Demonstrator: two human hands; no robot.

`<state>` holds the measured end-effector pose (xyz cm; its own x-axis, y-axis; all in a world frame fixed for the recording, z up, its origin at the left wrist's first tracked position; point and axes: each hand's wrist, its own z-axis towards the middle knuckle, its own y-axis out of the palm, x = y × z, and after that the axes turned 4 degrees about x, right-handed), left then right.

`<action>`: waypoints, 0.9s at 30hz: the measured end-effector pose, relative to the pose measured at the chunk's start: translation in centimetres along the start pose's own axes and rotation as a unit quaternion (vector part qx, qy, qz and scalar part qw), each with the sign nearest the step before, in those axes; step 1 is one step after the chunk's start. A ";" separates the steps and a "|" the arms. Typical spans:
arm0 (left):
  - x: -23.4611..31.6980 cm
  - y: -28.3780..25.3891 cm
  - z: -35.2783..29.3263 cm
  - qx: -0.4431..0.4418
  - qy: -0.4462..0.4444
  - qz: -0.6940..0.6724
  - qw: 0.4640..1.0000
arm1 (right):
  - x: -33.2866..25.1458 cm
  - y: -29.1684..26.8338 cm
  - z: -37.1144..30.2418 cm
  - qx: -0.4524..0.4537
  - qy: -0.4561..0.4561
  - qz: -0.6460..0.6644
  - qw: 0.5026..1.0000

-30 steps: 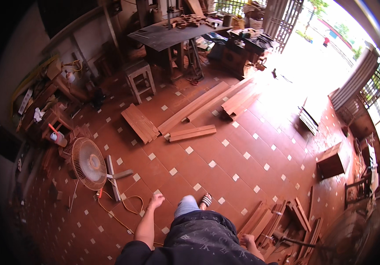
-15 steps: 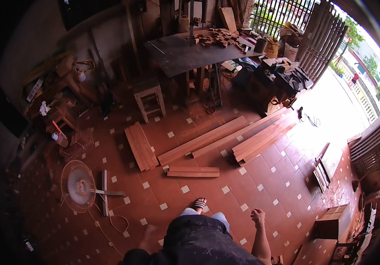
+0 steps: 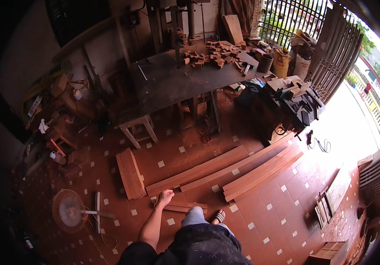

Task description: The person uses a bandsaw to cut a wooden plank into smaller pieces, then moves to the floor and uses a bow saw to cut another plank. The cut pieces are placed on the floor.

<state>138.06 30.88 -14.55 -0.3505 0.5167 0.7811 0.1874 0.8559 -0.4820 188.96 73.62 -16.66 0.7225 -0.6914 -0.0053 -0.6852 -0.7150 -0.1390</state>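
My left hand reaches forward at the end of my bare forearm, its fingers loosely curled with nothing seen in them. Just below it in the picture lies a pair of short reddish boards, partly hidden by my arm and knee. Left of the hand, a stack of wider boards rests on the tiles. Long planks stretch away beyond it, with a thinner strip and another stack of long planks to the right. My right hand is out of view.
A dark-topped table carries many wood offcuts; a wooden stool stands by its near corner. A cluttered bench stands at right. On the left is a fan with a cable. More boards lie near the bright doorway.
I have moved forward, so the table and planks look nearer. My left hand has swung forward into clear view, while my right hand has dropped out of the picture.
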 end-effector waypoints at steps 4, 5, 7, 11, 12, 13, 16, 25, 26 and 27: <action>3.4 4.7 3.3 0.007 0.029 0.008 1.000 | -18.0 -2.5 0.0 0.131 -0.187 -0.051 0.972; 5.2 5.1 3.7 0.015 0.018 0.006 1.000 | -22.8 -2.8 -1.5 0.173 -0.261 -0.037 0.949; 8.9 5.4 7.2 0.046 0.025 0.011 0.999 | -32.9 -3.1 -3.5 0.186 -0.325 -0.016 0.927; 12.5 1.7 18.4 0.184 0.088 -0.012 0.979 | -49.2 3.1 -7.0 0.206 -0.445 -0.025 0.871; 15.2 1.1 21.7 0.233 0.121 0.022 0.965 | -51.6 4.3 -7.0 0.218 -0.444 -0.043 0.868; 18.4 0.1 24.9 0.282 0.154 0.055 0.945 | -53.7 5.5 -6.7 0.231 -0.444 -0.060 0.864; 25.2 -5.8 36.0 0.375 0.259 0.058 0.888 | -59.0 14.7 -6.4 0.194 -0.440 -0.090 0.872; 35.7 -12.7 57.0 0.370 0.245 0.226 0.867 | -68.3 42.3 -12.8 0.028 -0.372 -0.410 0.832; 36.5 -11.8 57.5 0.373 0.232 0.242 0.865 | -69.9 43.1 -13.2 0.057 -0.423 -0.387 0.817; 37.1 -11.4 57.8 0.376 0.219 0.258 0.862 | -71.9 43.4 -12.9 0.043 -0.476 -0.352 0.805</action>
<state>69.87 38.99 -2.96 0.0124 0.9248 0.3802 -0.4919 0.3367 -0.8029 106.07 90.92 -9.58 0.6996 0.3038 -0.6467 -0.0968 -0.8565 -0.5070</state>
